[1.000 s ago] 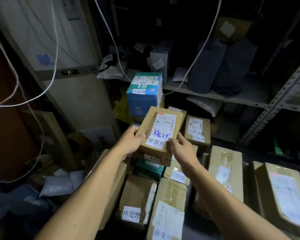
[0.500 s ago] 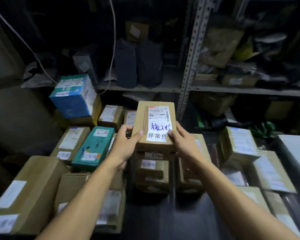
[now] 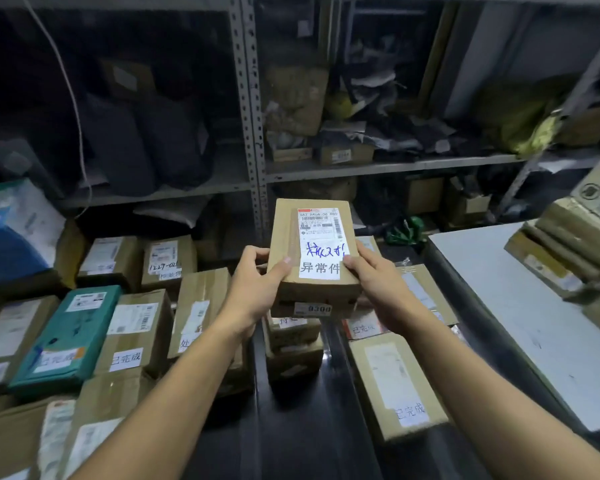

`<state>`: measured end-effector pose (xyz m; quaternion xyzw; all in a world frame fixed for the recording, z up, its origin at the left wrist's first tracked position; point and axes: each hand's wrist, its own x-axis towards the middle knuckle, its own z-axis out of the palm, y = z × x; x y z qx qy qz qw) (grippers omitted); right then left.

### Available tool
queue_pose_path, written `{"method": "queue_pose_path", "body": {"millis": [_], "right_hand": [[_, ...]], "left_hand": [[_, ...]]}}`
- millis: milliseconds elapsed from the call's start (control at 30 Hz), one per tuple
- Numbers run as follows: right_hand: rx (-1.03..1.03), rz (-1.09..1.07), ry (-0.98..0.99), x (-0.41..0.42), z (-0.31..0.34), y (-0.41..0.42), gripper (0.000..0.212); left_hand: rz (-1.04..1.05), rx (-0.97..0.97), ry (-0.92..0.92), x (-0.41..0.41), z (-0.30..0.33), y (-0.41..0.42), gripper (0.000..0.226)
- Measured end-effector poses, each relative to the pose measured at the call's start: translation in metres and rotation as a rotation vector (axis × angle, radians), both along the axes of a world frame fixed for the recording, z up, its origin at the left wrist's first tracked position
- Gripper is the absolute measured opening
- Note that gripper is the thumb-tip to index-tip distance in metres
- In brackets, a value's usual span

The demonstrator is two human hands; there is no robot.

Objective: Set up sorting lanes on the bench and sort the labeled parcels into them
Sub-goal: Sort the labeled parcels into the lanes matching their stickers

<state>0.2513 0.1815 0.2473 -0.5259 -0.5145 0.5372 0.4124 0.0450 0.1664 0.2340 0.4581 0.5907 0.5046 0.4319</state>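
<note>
Dim shelving behind, dark counter (image 3: 291,427) below; small stiff carton (image 3: 312,251) pinched at near corners by left hand (image 3: 253,296) and right hand (image 3: 378,289), seemingly light, rigid, best gripped at edges.

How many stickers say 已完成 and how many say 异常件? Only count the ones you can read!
已完成 stickers: 4
异常件 stickers: 1, on the held parcel
Total: 5 readable; a few other stickers are partly hidden.
</note>
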Motion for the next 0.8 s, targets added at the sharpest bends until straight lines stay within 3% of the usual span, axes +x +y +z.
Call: {"method": "queue_pose_path", "body": {"millis": [500, 633, 800], "right_hand": [[0.094, -0.222, -0.047, 0.154, 0.027, 0.006, 0.026], [0.114, -0.295, -0.060, 0.205, 0.015, 0.024, 0.027], [0.050, -0.281, -0.113, 0.259, -0.020, 0.052, 0.031]], "left_hand": [[-0.126, 0.019, 0.029, 0.164, 0.027, 0.028, 0.045], [-0.196, -0.009, -0.030, 0.220, 0.023, 0.047, 0.060], [-0.283, -0.106, 0.042, 0.274, -0.003, 0.076, 0.067]]}}
